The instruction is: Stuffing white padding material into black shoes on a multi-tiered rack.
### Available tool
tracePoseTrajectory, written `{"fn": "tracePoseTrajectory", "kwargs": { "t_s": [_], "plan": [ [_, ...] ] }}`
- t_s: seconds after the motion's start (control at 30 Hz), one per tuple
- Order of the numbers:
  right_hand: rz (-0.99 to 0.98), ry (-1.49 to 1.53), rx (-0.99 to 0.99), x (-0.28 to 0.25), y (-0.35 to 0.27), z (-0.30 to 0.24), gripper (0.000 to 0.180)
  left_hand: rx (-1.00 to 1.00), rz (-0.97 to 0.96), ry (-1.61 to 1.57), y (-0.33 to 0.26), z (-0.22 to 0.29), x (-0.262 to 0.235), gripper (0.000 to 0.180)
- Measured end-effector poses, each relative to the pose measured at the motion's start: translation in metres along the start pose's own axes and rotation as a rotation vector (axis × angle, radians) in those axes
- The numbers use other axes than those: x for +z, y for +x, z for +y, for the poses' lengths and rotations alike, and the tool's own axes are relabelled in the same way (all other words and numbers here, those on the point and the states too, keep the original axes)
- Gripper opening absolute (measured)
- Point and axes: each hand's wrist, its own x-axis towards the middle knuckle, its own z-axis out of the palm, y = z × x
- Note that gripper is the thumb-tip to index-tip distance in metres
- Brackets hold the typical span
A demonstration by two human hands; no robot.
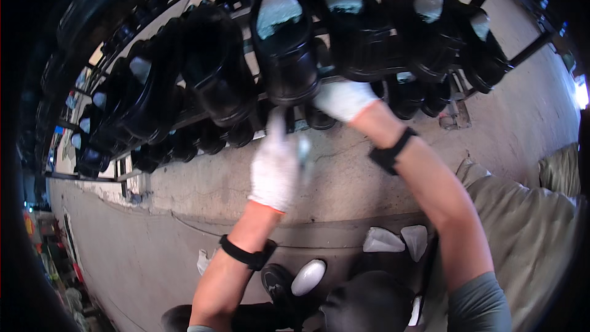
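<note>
Black shoes stand in a row on a rack in front of me, heels toward me, several with pale white-green stuffing inside. My left hand (275, 169), in a white glove, is smeared by motion below the heel of the middle shoe (286, 80). One finger points up toward that heel. Beside this hand is a blurred pale thing (304, 147) whose kind I cannot make out. My right hand (347, 99), also gloved in white, is at the right side of the same heel. Its fingertips are hidden or blurred there, so its grip does not show.
More black shoes fill a lower tier (212, 140) and racks farther back. On the floor lie white pieces (384, 240) and a white oval piece (308, 277) near my foot. A grey-green cover (516, 227) drapes something at the right.
</note>
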Motion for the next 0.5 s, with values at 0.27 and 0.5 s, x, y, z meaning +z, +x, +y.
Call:
{"fn": "tracePoseTrajectory", "kwargs": {
  "t_s": [0.27, 0.5],
  "plan": [
    [-0.399, -0.013, 0.367, -0.047, -0.014, 0.103, 0.048, 0.029, -0.446, -0.295, 0.123, 0.090, 0.072, 0.035],
    [-0.160, 0.094, 0.351, -0.020, -0.051, 0.141, 0.064, 0.209, -0.414, -0.340, 0.089, 0.095, 0.068, 0.024]
  ]
}}
